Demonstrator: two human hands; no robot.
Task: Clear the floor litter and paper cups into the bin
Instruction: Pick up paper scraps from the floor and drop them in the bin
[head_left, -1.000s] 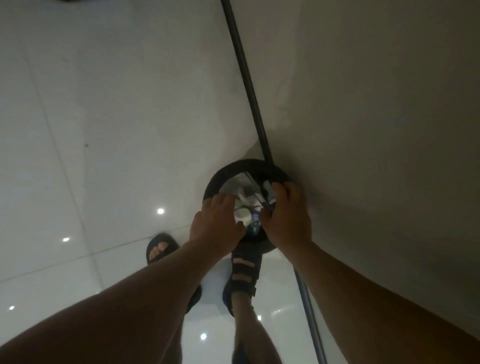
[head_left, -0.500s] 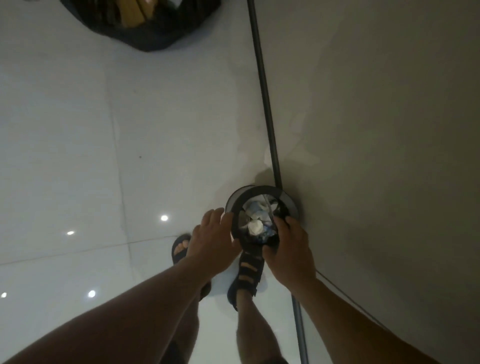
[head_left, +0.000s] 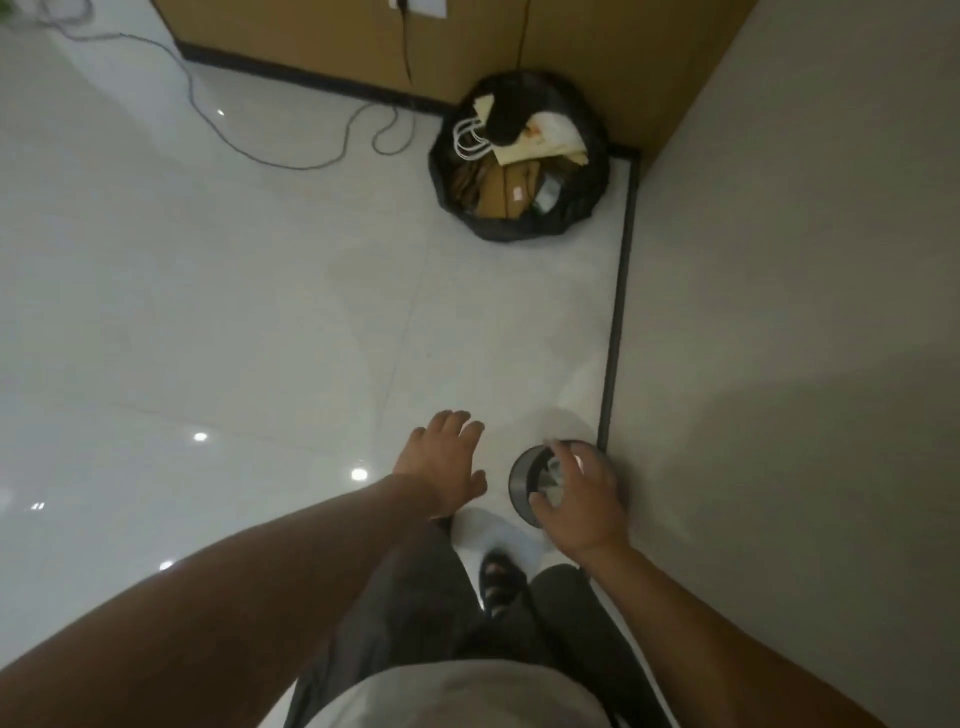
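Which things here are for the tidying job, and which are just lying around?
For the job: small round bin by the wall; paper litter inside it; right hand over the bin; left hand, open and empty.

Just lying around: grey cable on the floor; brown cabinet; black sack of cardboard in the corner, untouched.

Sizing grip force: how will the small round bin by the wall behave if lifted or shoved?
Probably light: the small bin holds only crumpled paper, as far as visible. Likely stiff: its round rim shows no sag. A shove up high might tip it; the wall close beside it should stop it that way.
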